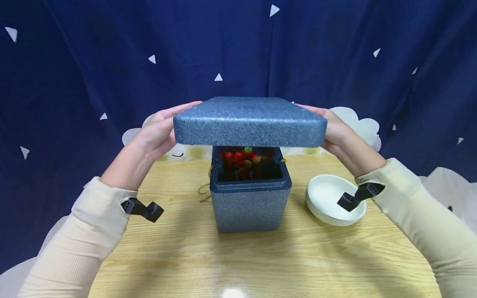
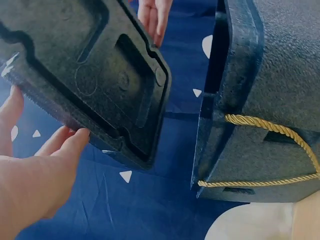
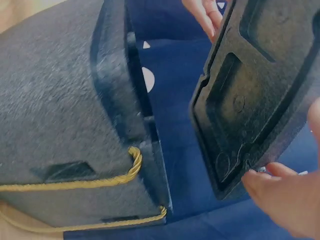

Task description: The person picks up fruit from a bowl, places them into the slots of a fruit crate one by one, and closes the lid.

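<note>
A dark blue-grey foam lid (image 1: 249, 128) is held level in the air between both hands. My left hand (image 1: 156, 132) grips its left edge, and my right hand (image 1: 335, 128) grips the right edge. Ribbed recesses show on the lid's underside (image 2: 95, 75) in the wrist views. Below and behind it, the matching foam box (image 1: 249, 211) stands uncovered on the table. Several small red fruits (image 1: 238, 157), one with a green leafy top, lie inside; the lid hides the box's far rim. Gold rope handles (image 3: 75, 186) are threaded through the box's sides.
Right of the box, a white bowl (image 1: 322, 196) sits on the light wooden table (image 1: 179, 248). Behind the table hangs a dark blue curtain (image 1: 238, 41) with white triangles and cloud shapes. A black wrist camera (image 1: 143, 210) sticks out from each sleeve.
</note>
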The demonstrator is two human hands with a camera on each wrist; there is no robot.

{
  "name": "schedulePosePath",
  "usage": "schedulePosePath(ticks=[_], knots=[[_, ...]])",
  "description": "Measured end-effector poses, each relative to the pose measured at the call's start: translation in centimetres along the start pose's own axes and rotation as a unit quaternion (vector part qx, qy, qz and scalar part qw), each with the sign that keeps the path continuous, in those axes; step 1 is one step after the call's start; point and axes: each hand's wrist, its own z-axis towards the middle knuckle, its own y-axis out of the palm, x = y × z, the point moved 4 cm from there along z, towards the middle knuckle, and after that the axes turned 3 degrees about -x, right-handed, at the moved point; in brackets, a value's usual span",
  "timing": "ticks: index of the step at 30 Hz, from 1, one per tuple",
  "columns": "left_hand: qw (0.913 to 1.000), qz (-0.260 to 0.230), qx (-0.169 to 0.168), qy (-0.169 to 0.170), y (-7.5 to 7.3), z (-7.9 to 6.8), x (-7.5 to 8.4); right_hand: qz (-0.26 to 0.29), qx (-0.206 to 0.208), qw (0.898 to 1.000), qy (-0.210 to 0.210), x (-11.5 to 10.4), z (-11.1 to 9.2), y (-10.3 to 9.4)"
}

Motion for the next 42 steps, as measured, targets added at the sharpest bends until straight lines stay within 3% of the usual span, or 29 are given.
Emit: schedulePosePath(ticks=[4, 7, 11, 16, 22, 26, 31, 36, 42], knots=[[0.9984, 0.049, -0.029, -0.004, 0.0, -0.2, -0.2, -0.049, -0.048, 0.997, 0.019, 0.2, -0.3, 0.1], [0.9937, 0.1, -0.049, -0.01, -0.1, -0.5, -0.5, -0.08, -0.104, 0.991, -0.013, 0.4, -0.3, 0.3], [0.9874, 0.141, -0.071, -0.005, -0.3, -0.3, -1.4, -0.104, -0.132, 0.984, -0.057, 0.6, 0.1, 0.4], [0.989, 0.136, -0.058, 0.013, -1.0, 0.4, -3.0, -0.106, -0.128, 0.984, -0.06, 1.8, 1.5, 0.3], [0.9908, 0.132, -0.027, -0.006, -2.0, 0.8, -5.3, -0.105, -0.131, 0.985, -0.041, 3.5, 3.2, -0.3], [0.9914, 0.13, -0.009, -0.014, -2.8, 1.1, -6.1, -0.113, -0.141, 0.983, -0.03, 4.1, 4.2, -0.4], [0.9932, 0.115, -0.011, -0.012, -2.9, 1.9, -6.6, -0.113, -0.149, 0.982, -0.007, 4.7, 5.1, -0.9], [0.9939, 0.107, -0.01, -0.025, -3.3, 2.3, -7.7, -0.08, -0.19, 0.978, 0.019, 5.4, 5.1, -1.7], [0.9943, 0.102, -0.018, -0.026, -3.5, 2.2, -8.4, -0.058, -0.256, 0.964, 0.032, 6.0, 4.7, -2.6]])
